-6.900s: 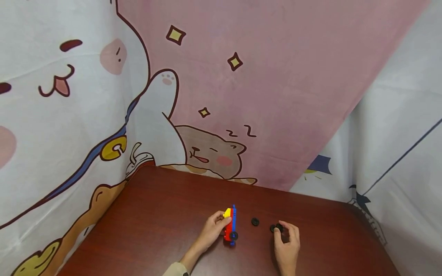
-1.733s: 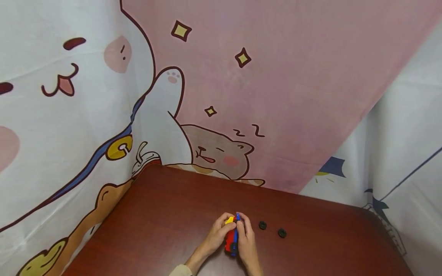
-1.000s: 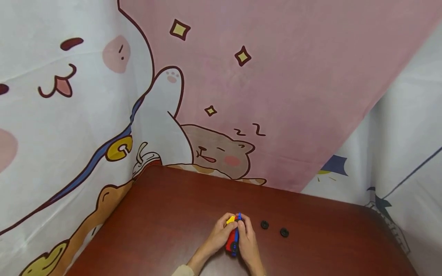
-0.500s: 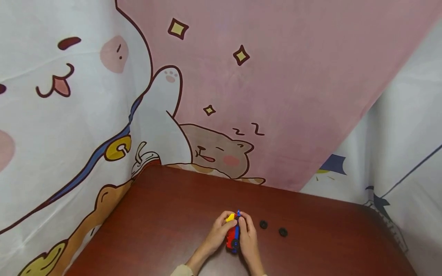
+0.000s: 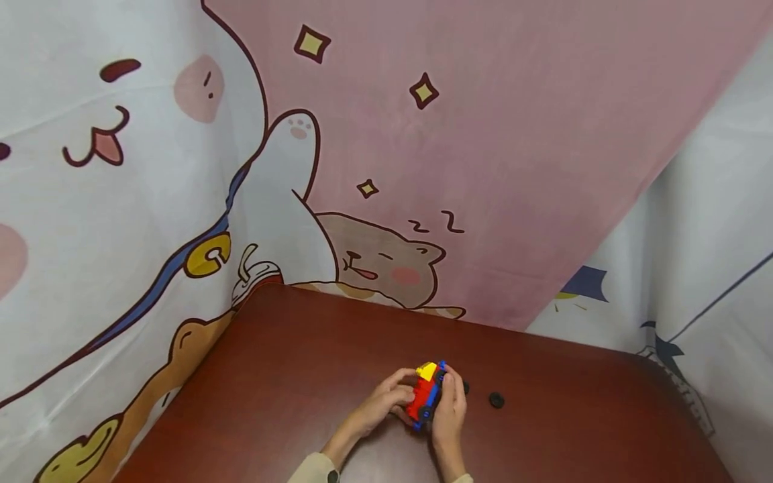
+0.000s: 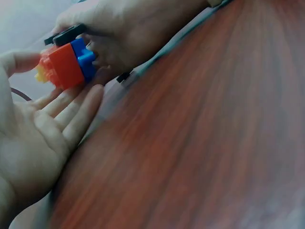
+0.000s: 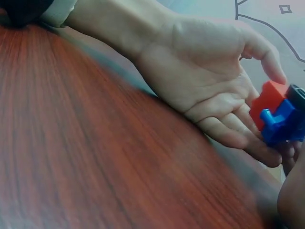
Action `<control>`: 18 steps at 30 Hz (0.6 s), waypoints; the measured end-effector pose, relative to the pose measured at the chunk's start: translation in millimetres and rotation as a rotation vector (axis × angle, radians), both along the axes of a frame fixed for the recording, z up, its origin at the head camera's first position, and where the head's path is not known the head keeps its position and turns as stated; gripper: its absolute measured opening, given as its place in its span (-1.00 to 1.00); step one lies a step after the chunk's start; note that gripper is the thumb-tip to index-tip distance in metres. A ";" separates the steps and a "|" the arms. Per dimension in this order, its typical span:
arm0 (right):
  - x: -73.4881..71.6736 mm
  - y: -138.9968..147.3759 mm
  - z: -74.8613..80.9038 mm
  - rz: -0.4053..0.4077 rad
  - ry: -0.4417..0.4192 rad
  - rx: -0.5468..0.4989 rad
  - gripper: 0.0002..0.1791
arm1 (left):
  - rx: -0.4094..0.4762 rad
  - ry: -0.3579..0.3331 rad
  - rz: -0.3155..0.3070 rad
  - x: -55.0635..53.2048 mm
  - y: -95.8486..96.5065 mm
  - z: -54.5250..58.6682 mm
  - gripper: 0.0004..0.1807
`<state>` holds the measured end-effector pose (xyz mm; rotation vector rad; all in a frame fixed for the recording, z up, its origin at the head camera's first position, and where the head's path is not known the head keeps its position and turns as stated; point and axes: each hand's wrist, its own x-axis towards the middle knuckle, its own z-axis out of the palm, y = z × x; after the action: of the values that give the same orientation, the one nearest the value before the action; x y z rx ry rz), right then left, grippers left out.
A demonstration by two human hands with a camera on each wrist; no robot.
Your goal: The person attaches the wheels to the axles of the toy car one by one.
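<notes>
A small toy car [image 5: 425, 396] of red, blue and yellow bricks is held above the table, tilted, between both hands. Two black wheels sit on its visible side, one near each end. My left hand [image 5: 379, 404] grips the car's red side between thumb and fingers; in the left wrist view the left palm [image 6: 33, 138] faces up. My right hand [image 5: 449, 417] holds the blue, wheeled side, its thumb by the front wheel. In the right wrist view the car's blue end [image 7: 281, 121] shows, with the right hand [image 7: 294, 191] only partly in frame.
One loose black wheel [image 5: 496, 400] lies on the brown table [image 5: 314, 349] right of my right hand. A second wheel [image 5: 466, 388] is partly covered by that hand. A printed cloth [image 5: 513, 168] hangs behind the table.
Several seconds ago my right hand was at the loose wheels, and the car's visible side bore one wheel. Over the last half second, both hands shifted right and tilted the car.
</notes>
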<state>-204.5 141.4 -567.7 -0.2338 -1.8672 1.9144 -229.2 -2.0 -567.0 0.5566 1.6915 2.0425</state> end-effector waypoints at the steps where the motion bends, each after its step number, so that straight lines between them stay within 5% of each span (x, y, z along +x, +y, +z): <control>1: 0.2 -0.1 -0.5 -0.021 0.020 -0.023 -0.54 | -0.006 0.003 -0.025 0.1 -0.9 -0.2 -0.43; 5: 0.2 0.1 0.6 -0.044 0.027 -0.055 -0.56 | -0.018 0.034 -0.064 -0.2 -2.8 0.9 -0.51; 18: -0.5 2.6 -3.1 0.055 -0.160 0.132 -0.60 | 0.064 -0.012 0.020 -3.8 -1.2 -3.0 -0.50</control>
<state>-205.0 143.9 -570.8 -0.3042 -2.1163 1.8461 -233.0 -3.2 -570.0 0.5495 1.6365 2.1159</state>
